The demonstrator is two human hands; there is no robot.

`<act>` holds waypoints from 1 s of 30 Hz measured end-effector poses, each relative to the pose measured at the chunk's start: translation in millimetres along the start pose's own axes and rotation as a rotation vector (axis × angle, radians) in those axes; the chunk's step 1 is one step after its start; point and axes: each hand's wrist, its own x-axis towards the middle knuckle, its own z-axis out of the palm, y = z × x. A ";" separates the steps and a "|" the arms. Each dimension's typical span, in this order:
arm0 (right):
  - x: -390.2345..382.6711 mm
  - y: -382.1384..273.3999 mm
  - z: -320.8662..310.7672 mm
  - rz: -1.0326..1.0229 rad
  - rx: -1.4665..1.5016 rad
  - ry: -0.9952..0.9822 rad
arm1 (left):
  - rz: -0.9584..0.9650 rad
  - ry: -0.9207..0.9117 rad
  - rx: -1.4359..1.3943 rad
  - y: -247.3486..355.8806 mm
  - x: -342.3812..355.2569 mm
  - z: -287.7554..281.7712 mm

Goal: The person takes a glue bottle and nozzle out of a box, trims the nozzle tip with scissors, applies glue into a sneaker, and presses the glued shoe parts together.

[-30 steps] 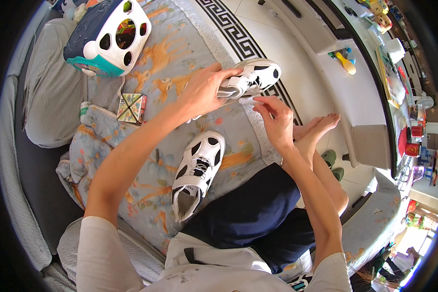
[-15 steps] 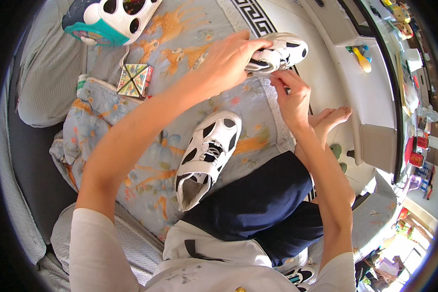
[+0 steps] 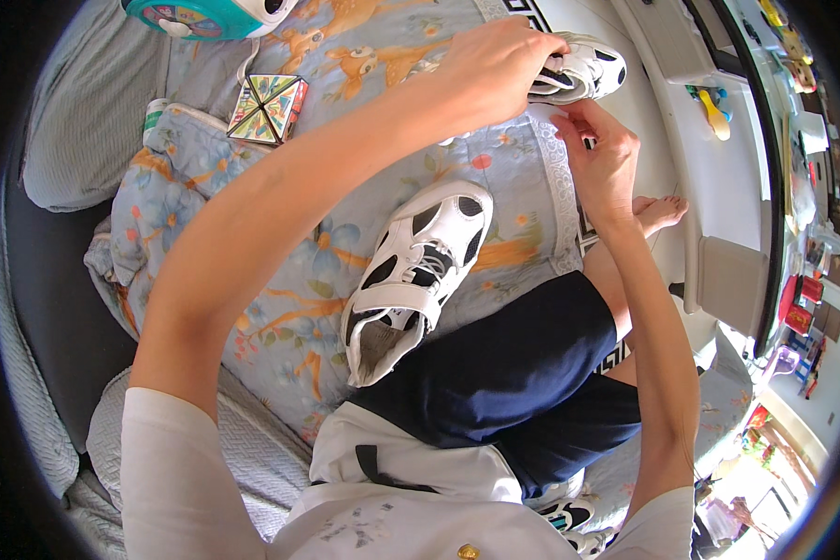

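- The blue blanket (image 3: 252,271) with orange deer print covers the bed and carries nearly everything, so it serves as a soft work surface in front of the seated person.
- A white and black sandal-type shoe (image 3: 418,271) lies on the blanket just beside the person's dark blue shorts (image 3: 513,373), sole down and untouched.
- The second shoe (image 3: 583,73) is lifted near the far edge of the blanket; the left hand (image 3: 499,61) is closed around its heel part, probably to keep it steady.
- The right hand (image 3: 602,154) is just below this shoe, fingers pinched together close to its strap; what it pinches I cannot tell.
- A colourful folded-paper cube (image 3: 268,107) rests apart, further left on the blanket.
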 end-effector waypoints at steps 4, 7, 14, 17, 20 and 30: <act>0.7 -4.6 -1.1 -0.046 -0.040 -0.009 | 0.014 0.016 0.009 -2.2 2.9 1.7; 3.9 -3.6 -1.1 -0.118 -0.062 -0.012 | 0.021 0.002 0.033 -2.7 5.3 0.4; 7.9 -0.1 -0.8 -0.146 -0.100 -0.036 | 0.013 -0.034 0.076 -4.5 6.9 -0.3; 7.0 2.2 0.0 -0.101 -0.060 -0.034 | 0.014 -0.022 0.075 -5.1 5.9 -0.4; 3.9 11.3 1.1 0.011 0.001 -0.014 | 0.014 -0.019 0.090 -4.3 6.7 0.5; -3.8 20.8 -5.0 0.016 -0.046 0.099 | 0.003 -0.049 0.064 -1.2 8.3 -1.3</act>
